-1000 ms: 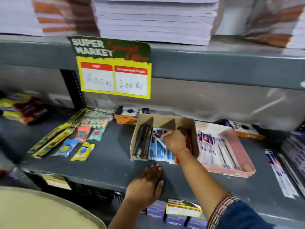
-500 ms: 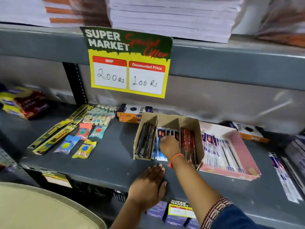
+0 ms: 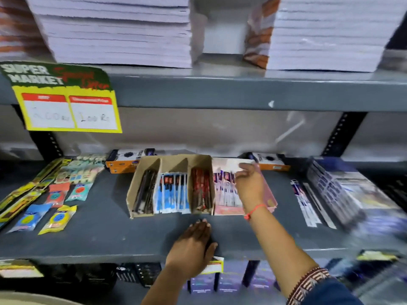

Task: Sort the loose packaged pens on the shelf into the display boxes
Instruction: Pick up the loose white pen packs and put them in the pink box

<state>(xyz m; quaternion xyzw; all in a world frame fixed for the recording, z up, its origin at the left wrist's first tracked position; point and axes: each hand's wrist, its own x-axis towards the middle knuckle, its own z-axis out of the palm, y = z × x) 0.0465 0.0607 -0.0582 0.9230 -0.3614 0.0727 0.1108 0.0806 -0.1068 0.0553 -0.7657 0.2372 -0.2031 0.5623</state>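
- Three slots of the brown box [image 3: 141, 183] are filled; the pink box [image 3: 272, 200] beside it is part-filled.
- Loose pens [image 3: 305, 203] remain at 3 o'clock.
- Right hand [image 3: 250, 183] pinches the pink box's back flap.
- Left hand [image 3: 193, 245] lies flat, empty, on the shelf [image 3: 99, 238].

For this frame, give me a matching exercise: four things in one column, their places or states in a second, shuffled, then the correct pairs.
Things:
1. left hand
2. right hand
3. red packaged pens
4. blue packaged pens

Places or states:
A. middle compartment of the brown cardboard display box
B. flat on the front edge of the grey shelf
C. right compartment of the brown cardboard display box
D. over the pink display box

Pairs: 1-B, 2-D, 3-C, 4-A
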